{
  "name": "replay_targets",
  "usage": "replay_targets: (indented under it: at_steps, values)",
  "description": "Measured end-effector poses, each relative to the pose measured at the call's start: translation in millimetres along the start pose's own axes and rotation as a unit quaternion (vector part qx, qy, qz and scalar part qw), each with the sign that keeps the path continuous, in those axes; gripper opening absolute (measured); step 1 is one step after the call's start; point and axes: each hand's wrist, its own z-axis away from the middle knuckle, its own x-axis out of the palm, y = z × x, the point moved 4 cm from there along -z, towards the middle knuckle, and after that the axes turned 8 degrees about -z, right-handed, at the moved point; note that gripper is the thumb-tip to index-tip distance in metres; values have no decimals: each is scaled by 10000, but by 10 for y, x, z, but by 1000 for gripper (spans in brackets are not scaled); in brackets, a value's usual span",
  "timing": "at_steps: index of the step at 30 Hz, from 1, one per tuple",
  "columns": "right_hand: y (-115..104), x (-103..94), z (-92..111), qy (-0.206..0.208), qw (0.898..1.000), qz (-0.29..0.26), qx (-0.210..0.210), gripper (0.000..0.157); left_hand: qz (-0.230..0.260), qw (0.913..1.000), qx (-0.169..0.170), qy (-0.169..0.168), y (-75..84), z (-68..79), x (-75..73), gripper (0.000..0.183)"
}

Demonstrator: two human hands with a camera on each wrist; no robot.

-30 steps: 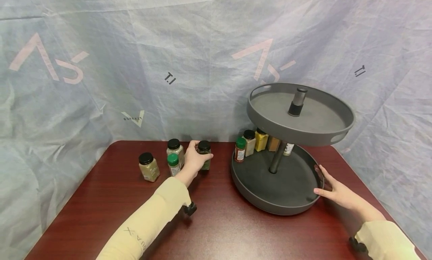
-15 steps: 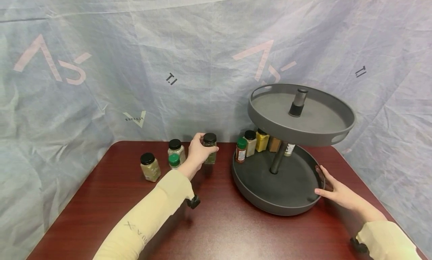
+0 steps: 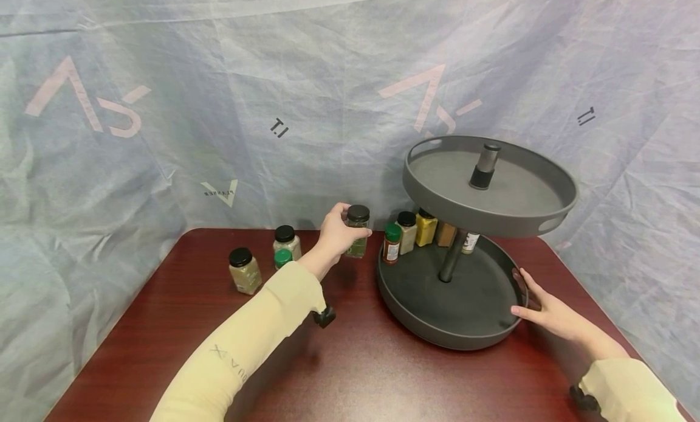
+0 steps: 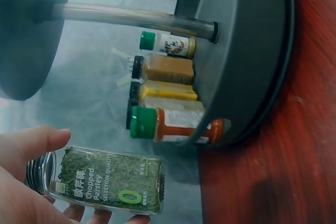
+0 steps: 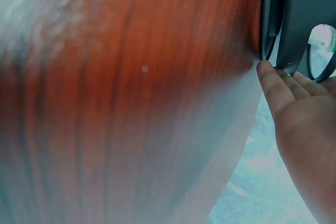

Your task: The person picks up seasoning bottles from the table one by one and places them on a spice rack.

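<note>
My left hand [image 3: 335, 235] holds a jar of chopped parsley [image 4: 113, 179] near its black lid, thumb on one side and fingers on the other. In the head view the parsley jar [image 3: 358, 230] hangs upright above the table, just left of a two-tier dark grey lazy Susan [image 3: 465, 343]. At the right of its lower tray, my right hand [image 3: 549, 315] grips the rim by the handle cutout, thumb over the edge. The right wrist view shows its fingers [image 5: 275, 85] against the outer wall. A green-capped red spice bottle [image 3: 391, 245] stands on the lower tray closest to the parsley.
Along the lower tray's back stand several more spice containers, among them a yellow one [image 3: 425, 230] and a brown one [image 3: 445, 233]. On the table's left are two black-lidded jars [image 3: 245, 273] and a green-capped bottle [image 3: 283, 259]. The upper tray [image 3: 448, 179] overhangs the lower one.
My left hand has lifted the parsley jar off the table and carried it right, toward the lazy Susan. My right hand has stayed at the rim.
</note>
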Motion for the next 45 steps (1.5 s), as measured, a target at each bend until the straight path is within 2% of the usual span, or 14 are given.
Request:
replay_targets:
  at_steps: [11, 17, 26, 32, 45]
  values:
    - [8, 0, -9, -29, 10000, -15, -35, 89, 141, 9993, 148, -311, 202, -26, 139, 56]
    - [0, 7, -13, -36, 9999, -16, -106, 88, 161, 9986, 197, -469, 226, -44, 249, 55]
    - [-13, 22, -12, -4, 9998, -50, -201, 87, 386, 9976, 107, -563, 200, -44, 383, 53]
    - [-12, 19, -9, -11, 9999, 10, -103, 88, 518, 9967, 96, -614, 168, -41, 488, 53]
    - [-6, 23, -9, -9, 10000, 0, -63, 88, 350, 9984, 16, -444, 25, 13, 683, 54]
